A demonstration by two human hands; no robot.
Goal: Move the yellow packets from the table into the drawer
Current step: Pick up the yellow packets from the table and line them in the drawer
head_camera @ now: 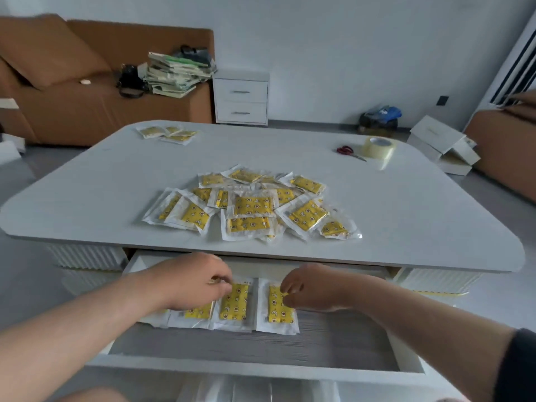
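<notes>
Reaching into the open drawer [261, 343], your left grip [191, 282] pinches the top corner of the middle packet [235, 303], and your right grip [313, 288] pinches the upper edge of the rightmost packet [277, 307]. Both packets lie flat in an overlapping row on the drawer's grey, wood-grained floor. The rounded front edge of the worktop [406, 204] overhangs the back of the drawer, between your hands and the loose pile of yellow packets [252, 204] at the worktop's middle. A smaller cluster of packets [166, 134] sits at the far left corner. Red-handled scissors [349, 151] lie just beside a roll of clear tape [380, 145] at the far right. Beyond stand a brown sofa [72, 97] bearing a slumped stack of papers [177, 74], and a white two-drawer cabinet [240, 97]. The packets are flat, square, clear-edged pouches with patterned yellow centres; the worktop is smooth and pale grey.
</notes>
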